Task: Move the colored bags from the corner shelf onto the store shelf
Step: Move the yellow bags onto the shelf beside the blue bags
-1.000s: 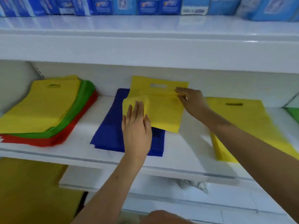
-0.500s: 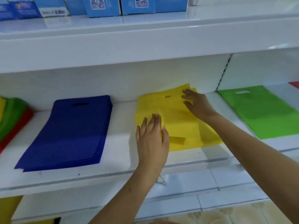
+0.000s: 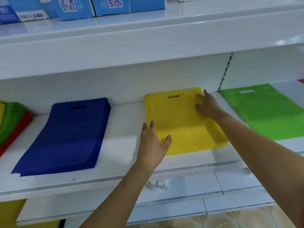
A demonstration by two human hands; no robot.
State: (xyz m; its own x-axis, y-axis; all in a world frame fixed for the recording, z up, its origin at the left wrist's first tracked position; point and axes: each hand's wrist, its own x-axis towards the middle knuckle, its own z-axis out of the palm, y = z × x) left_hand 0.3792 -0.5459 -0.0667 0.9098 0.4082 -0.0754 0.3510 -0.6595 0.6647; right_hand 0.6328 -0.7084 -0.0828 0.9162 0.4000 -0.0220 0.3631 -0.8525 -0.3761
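Observation:
A stack of yellow bags [image 3: 181, 122] lies flat on the white store shelf [image 3: 125, 145], handle cut-out toward the back wall. My left hand [image 3: 153, 142] rests at the stack's near left corner, fingers straight, thumb on the yellow fabric. My right hand [image 3: 207, 106] lies with spread fingers on the stack's far right edge. A blue stack of bags [image 3: 69, 137] sits to the left. A mixed pile of yellow, green and red bags [image 3: 11, 122] shows at the far left edge.
A green bag stack [image 3: 266, 112] lies on the adjoining shelf section to the right, past an upright slotted post [image 3: 227, 69]. Blue boxes [image 3: 92, 5] stand on the shelf above. A clear lip [image 3: 205, 165] runs along the front edge. More yellow material [image 3: 9, 209] shows below left.
The yellow bag came from above the blue stack and now lies flat on the yellow pile. Both hands have spread out to its edges. My view has swung to the right.

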